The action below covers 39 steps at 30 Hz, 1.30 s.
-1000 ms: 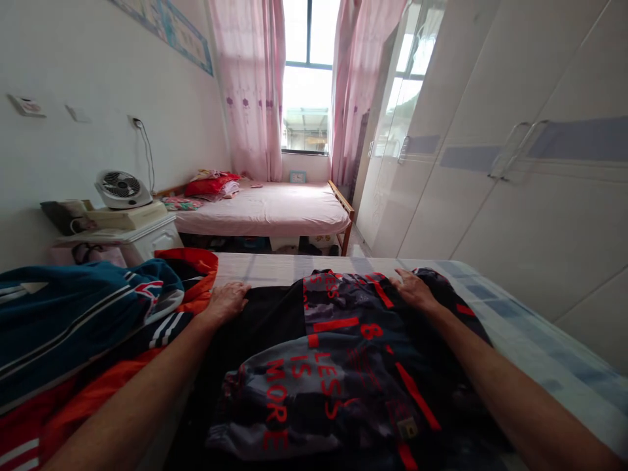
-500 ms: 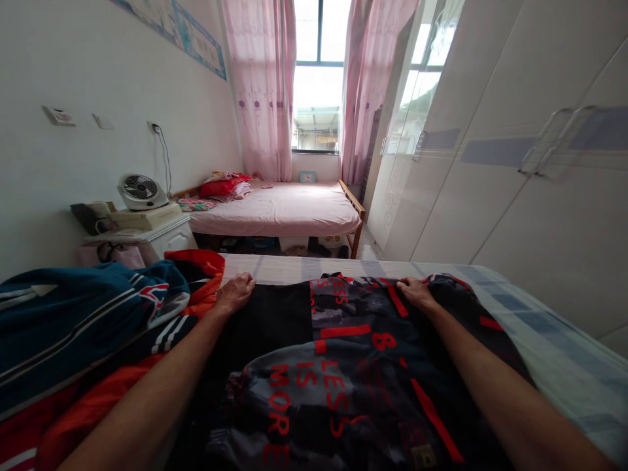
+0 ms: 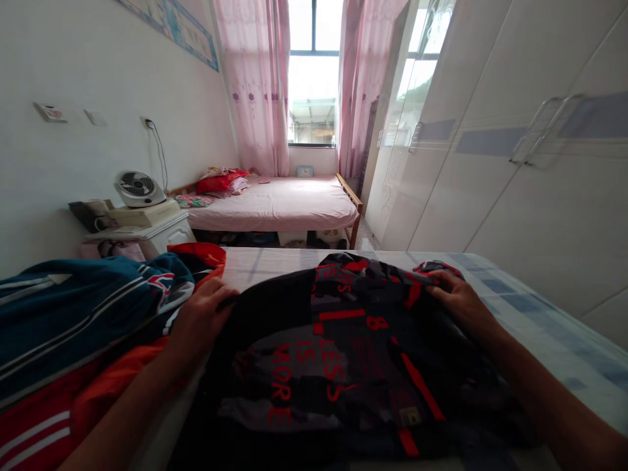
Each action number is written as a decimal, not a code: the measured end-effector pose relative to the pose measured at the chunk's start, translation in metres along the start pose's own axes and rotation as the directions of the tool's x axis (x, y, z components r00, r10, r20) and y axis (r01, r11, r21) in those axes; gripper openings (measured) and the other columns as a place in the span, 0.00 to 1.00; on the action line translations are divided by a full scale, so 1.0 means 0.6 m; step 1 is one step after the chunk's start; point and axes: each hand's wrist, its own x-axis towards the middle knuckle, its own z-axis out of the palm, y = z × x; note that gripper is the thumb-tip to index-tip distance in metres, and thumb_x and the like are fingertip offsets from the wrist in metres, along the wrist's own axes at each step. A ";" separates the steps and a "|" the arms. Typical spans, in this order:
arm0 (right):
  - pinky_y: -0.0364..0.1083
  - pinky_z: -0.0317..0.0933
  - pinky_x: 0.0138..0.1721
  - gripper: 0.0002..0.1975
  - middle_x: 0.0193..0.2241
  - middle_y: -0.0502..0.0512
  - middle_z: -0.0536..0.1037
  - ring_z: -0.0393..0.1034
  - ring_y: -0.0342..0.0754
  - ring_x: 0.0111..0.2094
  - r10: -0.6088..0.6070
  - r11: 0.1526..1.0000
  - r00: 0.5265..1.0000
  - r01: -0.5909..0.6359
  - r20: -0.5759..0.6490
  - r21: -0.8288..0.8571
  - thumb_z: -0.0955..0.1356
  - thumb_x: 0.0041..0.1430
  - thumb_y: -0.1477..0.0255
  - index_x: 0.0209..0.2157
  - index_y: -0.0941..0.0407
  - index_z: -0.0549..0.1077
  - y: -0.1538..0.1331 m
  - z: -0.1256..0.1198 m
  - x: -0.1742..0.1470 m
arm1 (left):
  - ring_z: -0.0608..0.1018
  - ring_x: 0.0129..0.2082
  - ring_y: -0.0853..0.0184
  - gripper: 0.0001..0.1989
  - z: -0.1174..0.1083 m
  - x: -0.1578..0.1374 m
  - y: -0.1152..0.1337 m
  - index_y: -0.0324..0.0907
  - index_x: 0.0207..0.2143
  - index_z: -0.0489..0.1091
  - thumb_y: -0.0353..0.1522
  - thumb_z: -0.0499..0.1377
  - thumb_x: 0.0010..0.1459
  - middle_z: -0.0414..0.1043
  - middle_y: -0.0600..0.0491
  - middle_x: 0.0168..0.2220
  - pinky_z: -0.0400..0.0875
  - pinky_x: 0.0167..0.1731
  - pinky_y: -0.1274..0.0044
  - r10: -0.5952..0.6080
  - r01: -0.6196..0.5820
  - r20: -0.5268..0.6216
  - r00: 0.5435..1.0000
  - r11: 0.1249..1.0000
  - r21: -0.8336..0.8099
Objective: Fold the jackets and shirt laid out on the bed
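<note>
A black and grey jacket (image 3: 363, 353) with red lettering reading "LESS IS MORE" lies spread over the near bed, its sleeve folded across the body. At its left edge my left hand (image 3: 209, 311) is closed on the dark cloth. My right hand (image 3: 449, 291) pinches the far right edge of the same jacket. Between the two hands the far edge bulges up off the bed. Just left of my left forearm lies a pile with a teal jacket (image 3: 78, 314) on top of orange and red garments (image 3: 120, 373).
The near bed (image 3: 520, 288) has a checked sheet. Beyond it stand a pink bed (image 3: 279, 203) with folded cloths, and a white bedside cabinet (image 3: 169, 239) bearing a fan (image 3: 140, 188). A white wardrobe (image 3: 520, 209) lines the right side.
Both hands have come nearer to me, lifting the jacket's far edge. My left hand moved left and down, my right hand a little right. The view has shifted slightly.
</note>
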 end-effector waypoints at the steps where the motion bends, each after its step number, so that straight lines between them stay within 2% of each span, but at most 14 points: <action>1: 0.44 0.64 0.30 0.14 0.30 0.51 0.77 0.72 0.48 0.30 0.001 1.000 0.999 0.000 0.049 -0.027 0.64 0.53 0.64 0.40 0.54 0.71 0.010 -0.005 -0.026 | 0.73 0.41 0.61 0.11 0.003 -0.030 0.003 0.44 0.37 0.70 0.32 0.49 0.58 0.70 0.48 0.39 0.69 0.42 0.71 0.055 -0.055 0.001 0.998 0.998 0.000; 4: 0.45 0.64 0.31 0.10 0.27 0.49 0.77 0.71 0.49 0.29 -0.016 0.984 0.988 0.043 0.155 -0.175 0.64 0.51 0.66 0.34 0.53 0.72 0.033 -0.002 -0.086 | 0.73 0.35 0.65 0.12 0.020 -0.096 0.003 0.44 0.33 0.70 0.26 0.48 0.57 0.69 0.50 0.34 0.69 0.35 0.74 0.186 -0.188 0.054 0.981 0.981 0.039; 9: 0.49 0.65 0.35 0.12 0.32 0.53 0.79 0.74 0.52 0.34 -0.083 0.941 0.996 0.090 0.035 -0.325 0.62 0.49 0.69 0.35 0.53 0.73 0.044 0.007 -0.114 | 0.73 0.38 0.62 0.13 0.022 -0.109 0.000 0.41 0.36 0.71 0.25 0.48 0.57 0.69 0.47 0.37 0.70 0.37 0.72 0.143 -0.146 0.034 0.989 0.979 0.144; 11: 0.49 0.66 0.36 0.12 0.32 0.54 0.78 0.74 0.52 0.34 -0.122 0.921 0.989 0.143 0.079 -0.363 0.62 0.48 0.71 0.35 0.53 0.73 0.050 0.004 -0.115 | 0.74 0.37 0.63 0.15 0.012 -0.105 0.004 0.42 0.36 0.73 0.23 0.48 0.55 0.70 0.47 0.37 0.70 0.37 0.72 0.104 -0.127 0.169 0.980 0.983 0.134; 14: 0.49 0.66 0.38 0.14 0.35 0.53 0.78 0.73 0.51 0.36 -0.163 0.871 0.975 0.216 0.153 -0.442 0.60 0.45 0.76 0.33 0.53 0.73 0.045 -0.001 -0.109 | 0.76 0.36 0.67 0.19 -0.005 -0.103 0.009 0.44 0.37 0.73 0.21 0.48 0.48 0.72 0.51 0.38 0.71 0.36 0.76 0.059 -0.073 0.356 0.933 0.997 0.025; 16: 0.51 0.65 0.39 0.15 0.40 0.57 0.77 0.73 0.52 0.38 -0.170 0.832 0.983 0.177 0.063 -0.526 0.59 0.48 0.77 0.36 0.55 0.73 0.015 0.002 -0.098 | 0.77 0.38 0.67 0.16 -0.013 -0.097 0.013 0.44 0.36 0.73 0.24 0.49 0.51 0.72 0.52 0.40 0.71 0.40 0.76 0.031 -0.015 0.293 0.956 0.998 -0.055; 18: 0.53 0.64 0.42 0.15 0.43 0.61 0.75 0.72 0.55 0.42 -0.212 0.810 0.977 0.162 -0.023 -0.564 0.59 0.54 0.74 0.39 0.56 0.73 -0.041 0.017 -0.082 | 0.76 0.43 0.65 0.13 -0.013 -0.088 0.021 0.43 0.37 0.72 0.31 0.48 0.57 0.72 0.50 0.44 0.70 0.45 0.74 -0.016 0.029 0.129 0.992 0.995 -0.096; 21: 0.50 0.63 0.45 0.14 0.44 0.57 0.75 0.71 0.52 0.43 -0.293 0.817 0.953 0.290 0.074 -0.498 0.59 0.60 0.69 0.41 0.52 0.73 -0.148 0.073 -0.057 | 0.68 0.56 0.58 0.21 0.012 -0.082 0.044 0.39 0.50 0.68 0.40 0.47 0.61 0.65 0.43 0.55 0.63 0.55 0.66 -0.052 0.050 -0.022 0.998 0.997 -0.057; 23: 0.49 0.61 0.47 0.16 0.46 0.58 0.74 0.70 0.52 0.45 -0.288 0.807 0.927 0.369 0.239 -0.460 0.58 0.63 0.65 0.45 0.54 0.72 -0.211 0.131 -0.045 | 0.60 0.61 0.54 0.27 0.044 -0.093 0.062 0.38 0.56 0.64 0.44 0.47 0.61 0.58 0.40 0.61 0.59 0.57 0.61 -0.054 0.053 0.008 0.999 0.999 0.012; 27: 0.51 0.60 0.48 0.19 0.46 0.61 0.74 0.67 0.56 0.48 -0.262 0.781 0.898 0.413 0.354 -0.468 0.64 0.58 0.59 0.44 0.58 0.74 -0.279 0.251 -0.026 | 0.57 0.63 0.49 0.32 0.103 -0.132 0.082 0.40 0.60 0.59 0.48 0.49 0.58 0.53 0.38 0.63 0.59 0.56 0.57 -0.102 0.088 0.086 0.991 0.985 0.149; 30: 0.52 0.60 0.48 0.12 0.42 0.65 0.75 0.67 0.57 0.48 -0.192 0.786 0.900 0.380 0.392 -0.487 0.66 0.57 0.68 0.37 0.61 0.76 -0.291 0.308 -0.010 | 0.57 0.62 0.48 0.33 0.118 -0.148 0.084 0.39 0.61 0.56 0.47 0.49 0.59 0.52 0.37 0.63 0.58 0.56 0.56 -0.115 0.094 0.089 0.989 0.974 0.206; 33: 0.52 0.64 0.44 0.13 0.43 0.61 0.74 0.69 0.51 0.44 -0.097 0.813 0.923 0.290 0.373 -0.505 0.65 0.60 0.68 0.43 0.61 0.72 -0.290 0.323 0.003 | 0.56 0.63 0.48 0.34 0.115 -0.148 0.086 0.38 0.62 0.55 0.47 0.48 0.59 0.51 0.37 0.64 0.57 0.56 0.56 -0.123 0.097 0.109 0.986 0.971 0.216; 36: 0.53 0.66 0.43 0.17 0.47 0.57 0.71 0.69 0.48 0.43 -0.035 0.834 0.958 0.185 0.284 -0.519 0.65 0.61 0.65 0.49 0.57 0.67 -0.283 0.300 0.013 | 0.56 0.63 0.47 0.35 0.112 -0.146 0.090 0.37 0.62 0.55 0.47 0.49 0.58 0.50 0.36 0.64 0.57 0.56 0.56 -0.140 0.110 0.140 0.980 0.972 0.206; 39: 0.53 0.65 0.42 0.15 0.43 0.61 0.74 0.70 0.51 0.42 -0.012 0.852 0.995 0.060 0.094 -0.520 0.60 0.65 0.68 0.47 0.61 0.69 -0.278 0.252 0.027 | 0.56 0.63 0.47 0.35 0.112 -0.147 0.093 0.38 0.62 0.55 0.48 0.49 0.58 0.50 0.36 0.64 0.56 0.57 0.56 -0.158 0.126 0.137 0.978 0.969 0.212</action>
